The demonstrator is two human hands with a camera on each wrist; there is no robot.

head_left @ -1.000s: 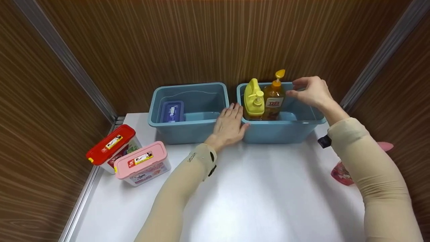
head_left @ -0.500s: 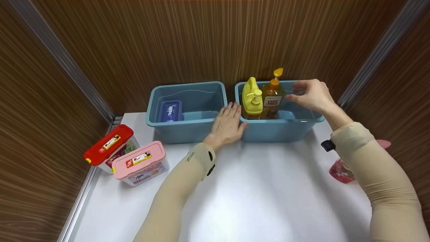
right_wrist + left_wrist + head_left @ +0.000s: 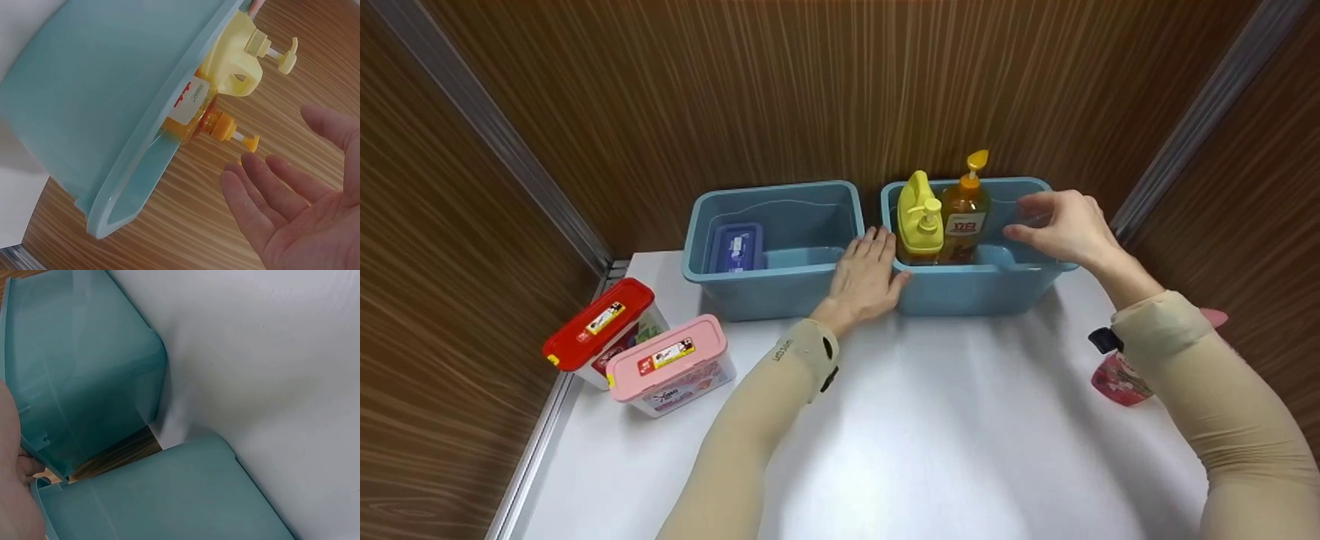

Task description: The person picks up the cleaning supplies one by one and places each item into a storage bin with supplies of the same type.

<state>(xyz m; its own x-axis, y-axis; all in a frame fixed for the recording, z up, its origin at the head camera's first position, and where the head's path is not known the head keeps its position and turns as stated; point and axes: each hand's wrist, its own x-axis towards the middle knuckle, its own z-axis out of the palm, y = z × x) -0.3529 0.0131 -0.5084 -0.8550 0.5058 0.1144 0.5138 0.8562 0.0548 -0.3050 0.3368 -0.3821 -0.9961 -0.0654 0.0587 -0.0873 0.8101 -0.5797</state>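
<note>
My left hand (image 3: 861, 277) rests with fairly straight fingers across the neighbouring rims of two blue bins, the left bin (image 3: 765, 296) and the right bin (image 3: 975, 292). In the left wrist view only part of that hand shows, at the rims. Above the right end of the right bin is my right hand (image 3: 1069, 229), fingers bent loosely and holding nothing. A yellow jug-shaped pump bottle (image 3: 920, 229) and an amber pump bottle of dish soap (image 3: 962, 214) stand side by side at that bin's left end. The right wrist view shows the open palm (image 3: 315, 225) apart from both bottles.
Inside the left bin is a purple-lidded box (image 3: 736, 249). A red-lidded tub (image 3: 601, 322) and a pink-lidded tub (image 3: 671, 364) stand on the white table at left. A red bottle (image 3: 1119, 379) lies at right, partly behind my sleeve. Wood-grain panels enclose the table.
My right hand has drawn slightly away from the amber bottle, rightward and toward me. The left hand stays at the rims. The whole view has shifted a little.
</note>
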